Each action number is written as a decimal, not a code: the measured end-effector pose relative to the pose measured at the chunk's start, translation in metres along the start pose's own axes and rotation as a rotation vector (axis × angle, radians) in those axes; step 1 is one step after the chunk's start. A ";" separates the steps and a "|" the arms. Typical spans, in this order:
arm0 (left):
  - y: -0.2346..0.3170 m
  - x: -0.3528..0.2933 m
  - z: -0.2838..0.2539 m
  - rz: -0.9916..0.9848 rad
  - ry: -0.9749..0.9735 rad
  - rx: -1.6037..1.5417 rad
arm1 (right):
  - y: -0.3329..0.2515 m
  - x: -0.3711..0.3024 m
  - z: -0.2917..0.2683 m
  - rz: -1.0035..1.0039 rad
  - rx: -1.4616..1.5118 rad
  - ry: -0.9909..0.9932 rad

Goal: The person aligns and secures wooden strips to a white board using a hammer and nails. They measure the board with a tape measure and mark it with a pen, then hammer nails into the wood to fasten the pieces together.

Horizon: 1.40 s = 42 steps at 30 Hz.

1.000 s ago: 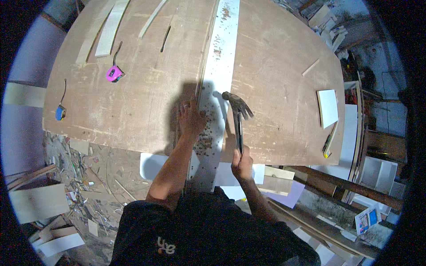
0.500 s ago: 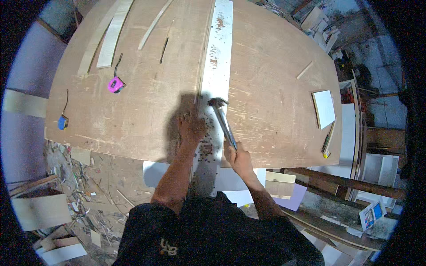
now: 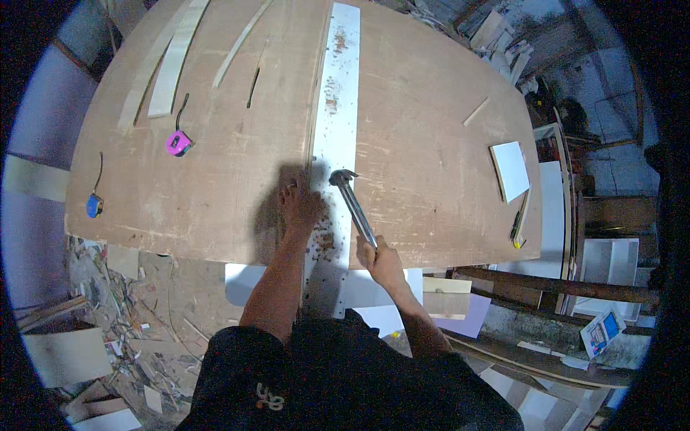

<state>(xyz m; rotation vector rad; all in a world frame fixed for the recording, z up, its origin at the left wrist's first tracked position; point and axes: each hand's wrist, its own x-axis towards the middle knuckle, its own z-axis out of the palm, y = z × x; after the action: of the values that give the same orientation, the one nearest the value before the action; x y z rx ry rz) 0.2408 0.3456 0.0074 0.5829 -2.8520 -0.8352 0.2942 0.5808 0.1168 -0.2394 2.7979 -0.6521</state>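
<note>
A long white strip (image 3: pixel 336 122) lies lengthwise down the middle of a big brown plywood board (image 3: pixel 424 144). My left hand (image 3: pixel 298 205) rests flat at the strip's left edge, fingers spread toward a small upright nail. My right hand (image 3: pixel 381 258) grips the handle of a claw hammer (image 3: pixel 352 205). The hammer's metal head (image 3: pixel 341 176) is down on the strip, just right of my left fingers. Brown specks or stains dot the strip near my hands and further up.
A pink tape measure (image 3: pixel 177 141) and a blue one (image 3: pixel 93 205) lie on the board's left side. Thin wood strips (image 3: pixel 169 65) lie at the far left top. A white tile (image 3: pixel 510 170) and a pencil-like tool (image 3: pixel 519 224) lie at the right. Scrap litters the floor (image 3: pixel 108 287).
The hammer has swung down and leftward, its head dropping from raised to the white strip. My left hand has stayed in place on the strip.
</note>
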 end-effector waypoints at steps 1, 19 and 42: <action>0.001 0.000 -0.002 0.006 0.052 0.003 | 0.002 -0.010 -0.005 0.018 0.040 0.018; 0.001 0.004 -0.001 -0.040 -0.018 0.060 | 0.012 -0.060 -0.005 0.142 0.036 0.025; 0.001 0.004 0.000 0.007 0.023 0.045 | 0.018 -0.038 0.001 0.138 0.030 -0.045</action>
<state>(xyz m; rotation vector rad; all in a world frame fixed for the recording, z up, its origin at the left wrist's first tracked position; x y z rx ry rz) 0.2369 0.3447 0.0074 0.5829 -2.8576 -0.7595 0.3289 0.6045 0.1154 -0.0533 2.7298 -0.6477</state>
